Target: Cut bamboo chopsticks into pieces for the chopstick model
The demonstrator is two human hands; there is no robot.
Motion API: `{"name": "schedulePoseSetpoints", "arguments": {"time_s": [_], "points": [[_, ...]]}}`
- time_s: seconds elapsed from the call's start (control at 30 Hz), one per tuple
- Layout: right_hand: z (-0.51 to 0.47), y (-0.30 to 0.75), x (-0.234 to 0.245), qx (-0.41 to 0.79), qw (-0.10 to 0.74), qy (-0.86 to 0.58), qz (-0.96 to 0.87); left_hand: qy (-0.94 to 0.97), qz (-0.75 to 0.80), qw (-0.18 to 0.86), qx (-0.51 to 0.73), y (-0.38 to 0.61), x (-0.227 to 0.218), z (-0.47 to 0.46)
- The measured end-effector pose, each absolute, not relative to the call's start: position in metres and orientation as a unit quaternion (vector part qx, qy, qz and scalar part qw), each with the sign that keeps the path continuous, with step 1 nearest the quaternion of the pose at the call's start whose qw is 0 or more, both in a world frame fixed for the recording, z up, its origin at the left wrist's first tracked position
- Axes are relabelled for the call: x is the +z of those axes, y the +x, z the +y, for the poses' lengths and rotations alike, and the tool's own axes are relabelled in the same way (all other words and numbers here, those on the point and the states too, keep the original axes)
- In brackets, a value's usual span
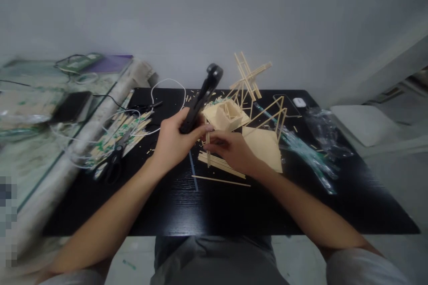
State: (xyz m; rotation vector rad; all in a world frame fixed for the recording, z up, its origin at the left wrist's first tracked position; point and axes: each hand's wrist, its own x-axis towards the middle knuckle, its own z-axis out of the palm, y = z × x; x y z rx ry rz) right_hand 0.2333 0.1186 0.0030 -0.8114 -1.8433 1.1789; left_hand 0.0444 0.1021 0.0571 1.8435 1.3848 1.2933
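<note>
My left hand (174,140) is closed around a black glue gun (202,95), its body slanting up and to the right above the black table (217,209). My right hand (232,149) pinches a thin wooden stick (207,151) held upright just below the gun's lower end. Right behind both hands stands a model built of pale wooden sticks (247,102), with a small open box part and slanted frames. A few loose sticks (220,167) lie flat on the table under my right hand.
Black scissors (112,164) and a heap of stick wrappers (123,136) lie at the left with white cable loops. Clear plastic wrappers (310,156) lie at the right; a phone (287,104) and a small white device (299,102) sit at the back right.
</note>
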Motion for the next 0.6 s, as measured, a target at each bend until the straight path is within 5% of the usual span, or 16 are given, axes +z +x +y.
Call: {"name": "schedulePoseSetpoints", "arguments": {"time_s": [0.6], "points": [[0.095,0.221,-0.037,0.358,0.332,-0.294,-0.822,0.651,0.552,0.241,0.462,0.032,0.027,0.056]]}}
